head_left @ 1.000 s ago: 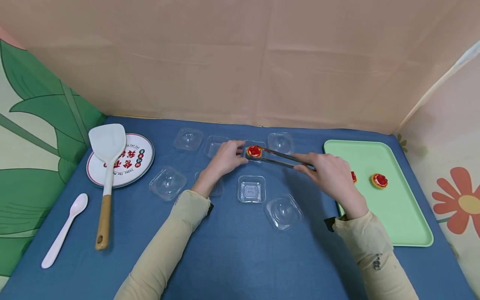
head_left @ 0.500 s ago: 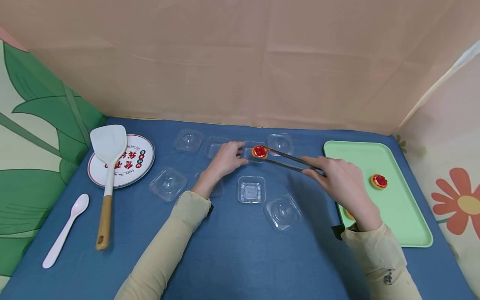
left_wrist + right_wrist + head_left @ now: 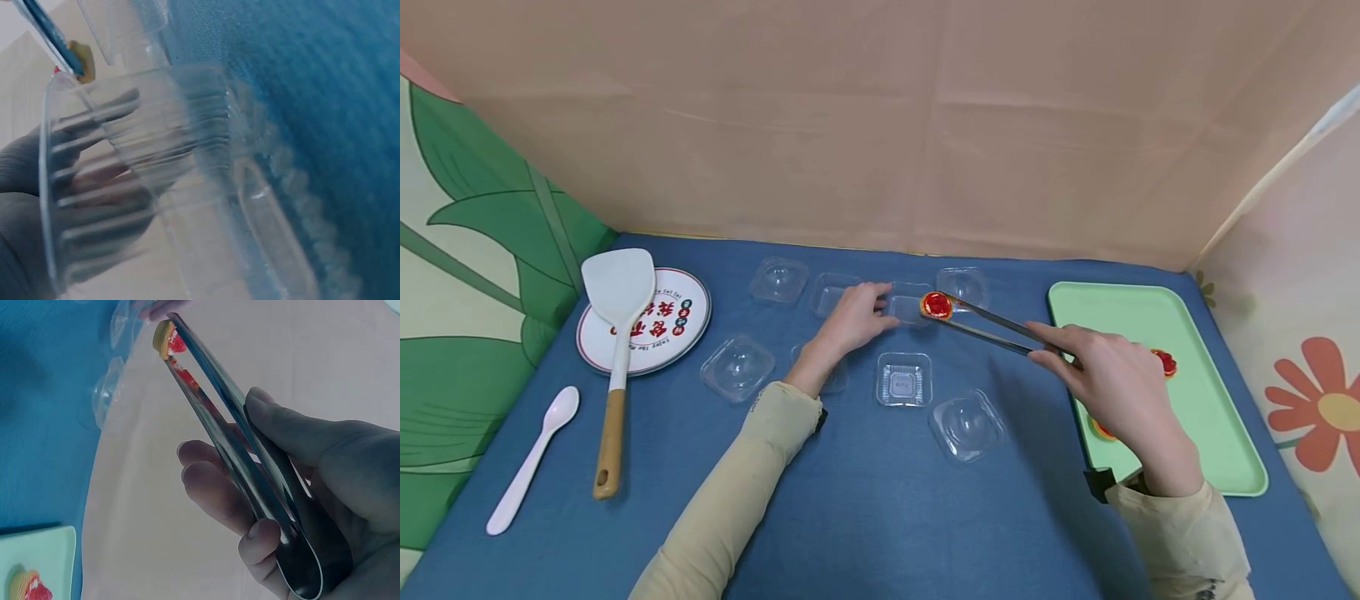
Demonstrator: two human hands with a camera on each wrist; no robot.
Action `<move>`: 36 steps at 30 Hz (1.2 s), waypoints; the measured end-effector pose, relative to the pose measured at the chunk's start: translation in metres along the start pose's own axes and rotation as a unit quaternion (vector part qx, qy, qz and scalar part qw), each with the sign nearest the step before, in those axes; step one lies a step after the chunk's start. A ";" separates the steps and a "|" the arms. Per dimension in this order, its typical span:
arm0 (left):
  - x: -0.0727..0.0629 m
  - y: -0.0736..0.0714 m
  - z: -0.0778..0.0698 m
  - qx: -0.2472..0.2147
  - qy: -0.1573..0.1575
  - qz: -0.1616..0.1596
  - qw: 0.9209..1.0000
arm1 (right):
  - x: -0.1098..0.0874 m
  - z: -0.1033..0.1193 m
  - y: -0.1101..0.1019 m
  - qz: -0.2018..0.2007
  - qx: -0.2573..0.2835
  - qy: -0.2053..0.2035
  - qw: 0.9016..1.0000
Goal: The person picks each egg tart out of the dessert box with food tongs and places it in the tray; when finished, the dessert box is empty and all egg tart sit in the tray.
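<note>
My right hand (image 3: 1116, 383) grips metal tongs (image 3: 1000, 329), their arms pinching a small tart (image 3: 936, 305) with a red topping. In the right wrist view the tart (image 3: 167, 339) sits between the tong tips, thumb on one arm and fingers on the other. The tart overlaps the right edge of a clear plastic container (image 3: 901, 310) in the head view. At that container's left edge rests my left hand (image 3: 853, 318), fingers extended and spread. The left wrist view shows this hand (image 3: 94, 187) through the ribbed wall of a nearer clear container (image 3: 144, 144).
Several more clear containers surround the hands, among them a square one (image 3: 903, 379) in front. A green tray (image 3: 1210, 433) with red-topped tarts (image 3: 1165, 362) lies right, partly behind my right hand. Left are a white spatula (image 3: 619, 287) across a round plate (image 3: 679, 342) and a white spoon (image 3: 535, 458).
My right hand, tongs and tart have shifted right and slightly nearer, from over the container's middle to its right edge. My left hand has stayed in place.
</note>
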State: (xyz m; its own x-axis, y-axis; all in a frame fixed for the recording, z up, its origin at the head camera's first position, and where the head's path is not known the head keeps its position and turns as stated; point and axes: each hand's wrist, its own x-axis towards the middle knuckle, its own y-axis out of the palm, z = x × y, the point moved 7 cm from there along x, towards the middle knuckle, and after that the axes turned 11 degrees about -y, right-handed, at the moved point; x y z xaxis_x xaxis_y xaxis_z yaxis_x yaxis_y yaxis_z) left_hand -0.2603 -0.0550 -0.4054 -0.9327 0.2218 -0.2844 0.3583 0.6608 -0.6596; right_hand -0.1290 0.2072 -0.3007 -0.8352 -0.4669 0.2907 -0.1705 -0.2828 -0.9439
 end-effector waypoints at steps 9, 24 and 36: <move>-0.001 -0.001 0.001 0.008 -0.004 -0.003 1.000 | -0.018 -0.005 -0.003 -0.005 -0.008 0.014 1.000; -0.003 0.001 0.000 0.008 0.002 -0.002 1.000 | -0.051 -0.020 -0.007 0.014 -0.008 0.062 0.998; -0.003 0.003 0.001 0.004 -0.002 0.001 1.000 | -0.090 -0.037 -0.015 0.029 -0.025 0.122 0.992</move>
State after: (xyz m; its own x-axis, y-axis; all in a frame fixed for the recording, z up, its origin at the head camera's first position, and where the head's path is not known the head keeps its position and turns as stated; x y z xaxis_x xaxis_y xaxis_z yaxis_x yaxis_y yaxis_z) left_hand -0.2563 -0.0548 -0.4072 -0.9317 0.2198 -0.2892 0.3606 0.6549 -0.6641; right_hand -0.0702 0.2845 -0.3185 -0.9454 -0.2621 0.1939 -0.1382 -0.2162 -0.9665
